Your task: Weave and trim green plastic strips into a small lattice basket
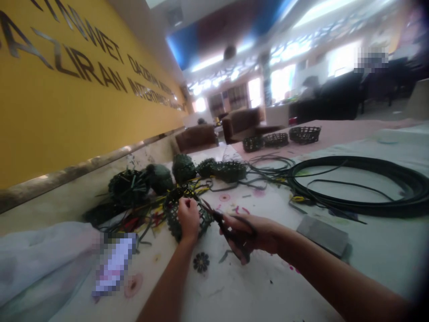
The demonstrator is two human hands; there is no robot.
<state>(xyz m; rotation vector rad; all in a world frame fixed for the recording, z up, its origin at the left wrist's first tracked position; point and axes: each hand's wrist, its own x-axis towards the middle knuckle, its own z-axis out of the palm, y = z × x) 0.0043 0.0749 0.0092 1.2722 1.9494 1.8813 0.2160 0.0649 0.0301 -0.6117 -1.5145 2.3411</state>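
Observation:
A dark green woven basket (pixel 172 219) lies on the white-covered table (pixel 234 286). My left hand (pixel 188 217) is at its opening, fingers closed against the weave; whether it grips a strand is too blurred to tell. Black-handled scissors (pixel 239 243) are in my right hand (pixel 253 232), its fingers in and around the handles. The scissors' blades point up and left toward the basket's right side, near my left fingers. Below the basket sits a small dark flower-shaped piece (pixel 201 262).
Behind are more woven baskets (pixel 183 167) and yellow strips. A large coil of dark strip (pixel 358 208) lies right, near a grey block (pixel 323 235). Small baskets (pixel 304 135) stand on a pink cloth (pixel 335 129). White plastic (pixel 43 259) lies left. A yellow wall (pixel 67 107) rises beyond.

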